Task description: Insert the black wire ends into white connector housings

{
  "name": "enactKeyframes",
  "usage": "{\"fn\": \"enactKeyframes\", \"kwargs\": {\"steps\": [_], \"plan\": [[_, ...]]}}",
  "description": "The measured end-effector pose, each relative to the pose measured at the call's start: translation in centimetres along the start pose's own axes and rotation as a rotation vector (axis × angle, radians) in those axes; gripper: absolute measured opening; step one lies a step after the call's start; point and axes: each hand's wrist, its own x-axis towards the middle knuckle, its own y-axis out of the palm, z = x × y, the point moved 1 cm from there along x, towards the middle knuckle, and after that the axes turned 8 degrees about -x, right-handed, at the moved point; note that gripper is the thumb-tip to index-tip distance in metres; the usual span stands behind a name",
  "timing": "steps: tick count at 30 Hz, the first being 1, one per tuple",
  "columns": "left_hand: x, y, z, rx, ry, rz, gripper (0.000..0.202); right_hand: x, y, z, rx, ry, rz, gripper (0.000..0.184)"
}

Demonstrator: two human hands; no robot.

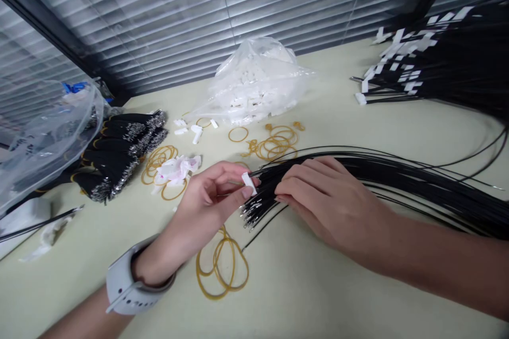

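A bundle of thin black wires with bare metal ends runs in from the right side of the table. My right hand is closed over it near those ends. Between the thumb and fingers of my left hand is a small white connector, right beside the wire tips. Whether a wire enters the connector I cannot tell. Below my left hand lie loose yellow rubber bands. One wire end sticks out apart from the bundle, touching the table near the bands.
A clear plastic bag of white pieces stands at the back. Far right lies a pile of black wires with white connectors. Banded wire bundles sit at left beside a plastic bag. More rubber bands and crumpled paper lie between.
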Motion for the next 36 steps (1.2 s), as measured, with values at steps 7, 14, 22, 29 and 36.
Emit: {"fn": "enactKeyframes", "kwargs": {"steps": [7,14,22,29,36], "plan": [[-0.11,0.02,-0.06,0.004,-0.006,-0.008,0.022,0.46,-0.28,0.10,0.017,0.002,0.007,0.020],[-0.17,0.05,-0.12,0.014,-0.007,0.001,0.021,0.50,-0.35,0.12,0.051,0.023,-0.005,0.021],[-0.10,0.06,-0.19,-0.004,-0.025,-0.013,0.022,0.45,-0.48,-0.06,0.076,0.016,-0.135,0.016],[-0.19,0.12,-0.18,-0.008,-0.026,-0.018,0.022,0.17,-0.27,0.03,0.033,0.013,-0.089,0.013],[-0.13,0.14,-0.25,-0.004,-0.032,-0.014,0.024,0.16,-0.34,-0.04,0.014,-0.018,-0.079,0.012]]}}
